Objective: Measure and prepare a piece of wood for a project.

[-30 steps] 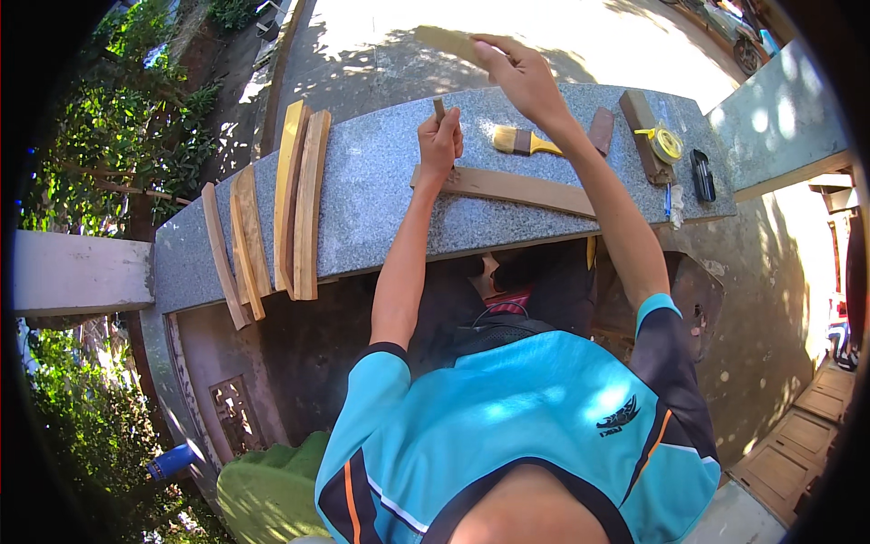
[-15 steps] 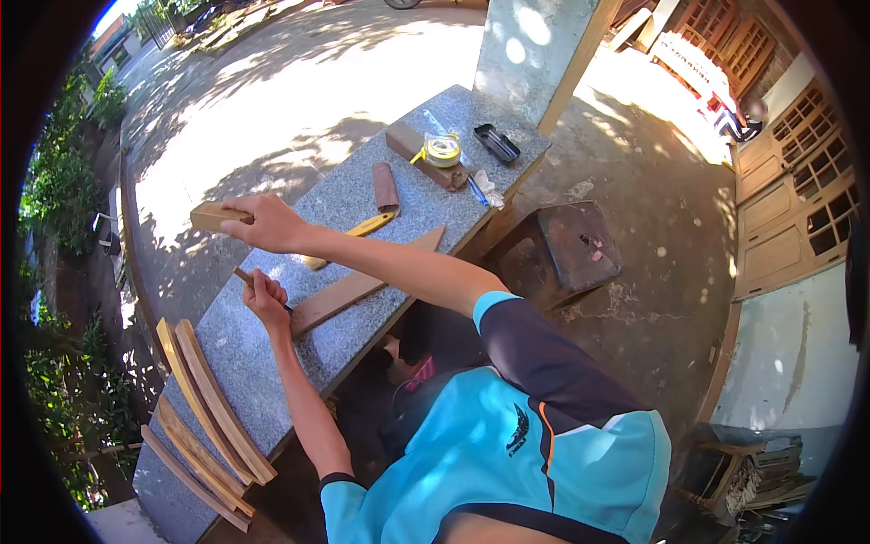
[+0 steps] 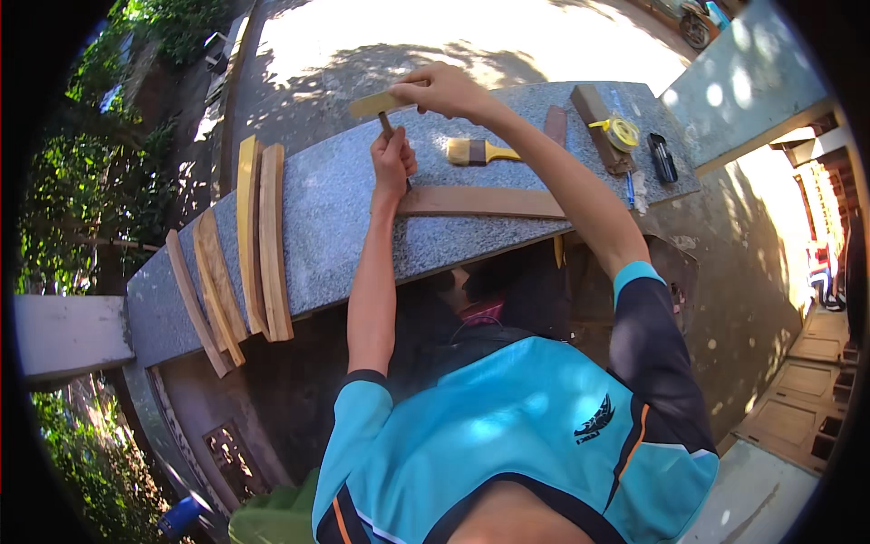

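Observation:
My left hand (image 3: 393,163) is closed around a narrow upright tool (image 3: 384,121) whose lower end meets the near-left end of a long wooden board (image 3: 480,202) lying on the stone worktop (image 3: 326,236). Whether that end is a blade I cannot tell. My right hand (image 3: 439,91) grips a pale flat wooden block (image 3: 368,106) right at the tool's top; whether they touch is unclear. Just right of my left hand lies a paintbrush (image 3: 467,151) with a yellow handle.
Several wooden strips (image 3: 272,240) lie at the left. At the right are a brown block (image 3: 594,113), a yellow tape measure (image 3: 621,135), a pen (image 3: 631,188), a black case (image 3: 662,159) and a reddish-brown piece (image 3: 555,125). A concrete post (image 3: 743,82) stands beside the worktop.
The pale block in my right hand has come down and left from its raised place onto or just over the upright tool in my left hand. The view swung right midway, then back.

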Tool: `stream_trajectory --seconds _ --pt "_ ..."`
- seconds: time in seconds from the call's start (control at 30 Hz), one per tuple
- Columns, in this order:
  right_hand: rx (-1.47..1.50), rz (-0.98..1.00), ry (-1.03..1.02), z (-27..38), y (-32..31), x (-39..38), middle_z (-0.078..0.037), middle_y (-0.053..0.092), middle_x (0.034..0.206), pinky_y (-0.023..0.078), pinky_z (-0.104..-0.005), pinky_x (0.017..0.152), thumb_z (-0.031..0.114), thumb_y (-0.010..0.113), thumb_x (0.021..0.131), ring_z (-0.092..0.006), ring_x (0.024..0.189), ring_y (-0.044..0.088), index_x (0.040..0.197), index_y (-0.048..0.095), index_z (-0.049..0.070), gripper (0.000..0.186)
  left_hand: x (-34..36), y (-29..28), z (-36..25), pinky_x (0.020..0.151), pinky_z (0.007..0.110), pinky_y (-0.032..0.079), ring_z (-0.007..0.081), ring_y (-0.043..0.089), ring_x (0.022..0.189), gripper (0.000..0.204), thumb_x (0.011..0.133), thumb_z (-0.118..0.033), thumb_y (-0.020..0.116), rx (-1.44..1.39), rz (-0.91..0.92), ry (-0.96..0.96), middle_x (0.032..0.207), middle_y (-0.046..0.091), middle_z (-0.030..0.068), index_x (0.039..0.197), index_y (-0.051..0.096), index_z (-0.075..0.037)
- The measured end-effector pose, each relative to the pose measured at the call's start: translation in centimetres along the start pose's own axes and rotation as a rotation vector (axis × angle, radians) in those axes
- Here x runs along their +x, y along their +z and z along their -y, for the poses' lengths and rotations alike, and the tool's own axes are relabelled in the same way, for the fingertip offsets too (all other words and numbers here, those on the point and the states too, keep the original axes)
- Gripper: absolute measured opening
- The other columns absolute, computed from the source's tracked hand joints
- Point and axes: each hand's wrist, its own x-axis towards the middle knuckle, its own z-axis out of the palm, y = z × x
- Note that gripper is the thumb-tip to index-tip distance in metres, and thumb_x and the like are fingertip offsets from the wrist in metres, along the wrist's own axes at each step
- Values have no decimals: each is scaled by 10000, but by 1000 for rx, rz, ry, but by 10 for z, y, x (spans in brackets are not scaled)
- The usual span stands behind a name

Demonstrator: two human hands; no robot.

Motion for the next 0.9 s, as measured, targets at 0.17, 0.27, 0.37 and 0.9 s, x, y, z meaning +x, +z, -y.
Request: stream_trajectory --seconds 0.17,0.27,0.37,0.9 --pt "136 -368 -182 -3 15 10 -43 573 643 390 -240 456 471 524 815 -76 571 535 1070 633 71 487 0 -7 -1 320 218 162 35 230 364 322 879 -233 518 15 -38 0 494 262 -62 639 324 -138" --pt "-96 -59 -53 -5 9 14 -25 546 635 384 -235 462 443 521 830 -71 541 489 1097 619 67 472 -2 -5 -2 312 213 159 30 226 361 325 872 -224 519 31 -63 -6 490 258 -67 626 321 -145" --pt "59 -306 -144 -10 12 18 -41 570 682 406 -237 514 449 515 830 -93 604 539 1103 612 57 487 -1 -7 -3 311 215 152 31 219 356 334 861 -225 534 58 -46 10 482 250 -71 618 318 -149" --pt "65 -131 96 -18 5 10 -78 595 705 401 -245 466 432 496 853 -107 621 559 1108 597 29 487 8 -13 -6 299 222 131 41 180 332 378 886 -262 455 -110 -28 -168 444 216 -59 573 268 -162"
